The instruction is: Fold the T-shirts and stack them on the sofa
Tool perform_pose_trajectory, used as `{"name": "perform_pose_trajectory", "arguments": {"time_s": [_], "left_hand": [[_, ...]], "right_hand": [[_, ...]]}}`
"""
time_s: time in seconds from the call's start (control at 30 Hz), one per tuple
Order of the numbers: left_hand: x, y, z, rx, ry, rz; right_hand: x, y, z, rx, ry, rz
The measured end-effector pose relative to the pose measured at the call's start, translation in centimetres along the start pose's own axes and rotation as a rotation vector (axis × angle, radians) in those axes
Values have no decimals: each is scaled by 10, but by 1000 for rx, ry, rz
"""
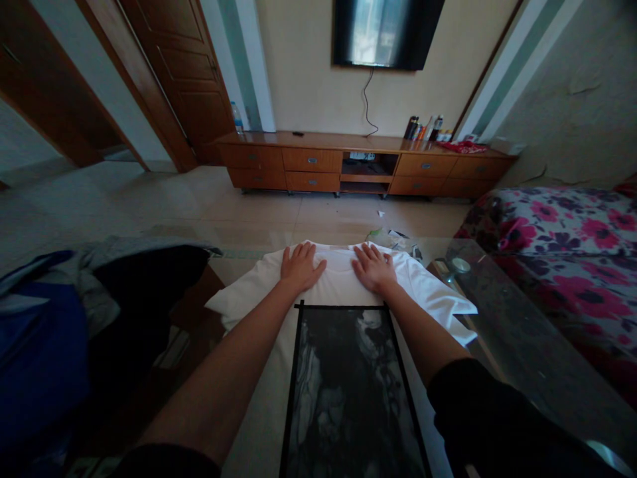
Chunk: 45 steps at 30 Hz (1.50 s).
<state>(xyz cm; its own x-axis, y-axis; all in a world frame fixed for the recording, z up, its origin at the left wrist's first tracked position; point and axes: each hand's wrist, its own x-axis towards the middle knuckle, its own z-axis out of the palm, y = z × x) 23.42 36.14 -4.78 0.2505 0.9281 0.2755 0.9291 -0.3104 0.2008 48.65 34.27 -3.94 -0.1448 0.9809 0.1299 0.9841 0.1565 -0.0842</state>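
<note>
A white T-shirt [338,275] lies spread on a glass-topped table, its collar at the far side and its sleeves out to both sides. A dark picture print with a black border [348,392] covers the shirt's front. My left hand [300,267] rests flat on the shirt near the left shoulder, fingers spread. My right hand [375,267] lies flat near the right shoulder, its fingers also apart. Neither hand holds anything; both press on the cloth beside the collar.
Blue, grey and black clothes [44,345] are heaped at the left. A small round metallic object [460,265] and a crumpled plastic bag [391,238] are near the right sleeve. A flowered sofa [562,232] stands at the right. A wooden cabinet [311,161] lines the far wall below a television [385,33].
</note>
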Motion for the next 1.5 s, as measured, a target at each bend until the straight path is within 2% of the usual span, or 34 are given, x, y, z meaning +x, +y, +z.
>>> {"name": "perform_pose_trajectory", "arguments": {"time_s": [0.17, 0.23, 0.33, 0.5, 0.6, 0.7, 0.83, 0.93, 1.03, 1.13, 1.37, 1.5], "left_hand": [[-3, 4, -4, 5, 16, -8], [-7, 7, -12, -5, 81, 5], [-15, 11, -27, -14, 179, 12], [-44, 8, -62, -23, 194, -14], [-80, 5, -84, -34, 155, -3], [-140, 8, -98, -39, 93, 9], [-235, 13, -99, -63, -66, 78], [-287, 9, -90, -51, -112, 105], [-312, 3, -82, -3, -82, 123], [-324, -1, -81, 24, -55, 139], [-364, 6, -92, -6, -84, 105], [-373, 10, -99, -97, -132, 60]], "right_hand": [[2, -1, 0, 5, -25, 26], [-1, -4, -3, 10, 43, 46], [-11, -9, -13, 6, 216, 83], [-36, -5, -36, 76, 313, 27], [-63, 1, -52, 161, 308, 63], [-114, 4, -64, 190, 203, 60], [-211, -3, -61, 132, 123, -3], [-274, -10, -46, 85, 68, 29], [-308, -14, -35, 33, 11, 54], [-322, -17, -33, 0, -14, 68], [-357, -25, -36, -20, -3, 80], [-368, -31, -32, -33, -6, 93]]}}
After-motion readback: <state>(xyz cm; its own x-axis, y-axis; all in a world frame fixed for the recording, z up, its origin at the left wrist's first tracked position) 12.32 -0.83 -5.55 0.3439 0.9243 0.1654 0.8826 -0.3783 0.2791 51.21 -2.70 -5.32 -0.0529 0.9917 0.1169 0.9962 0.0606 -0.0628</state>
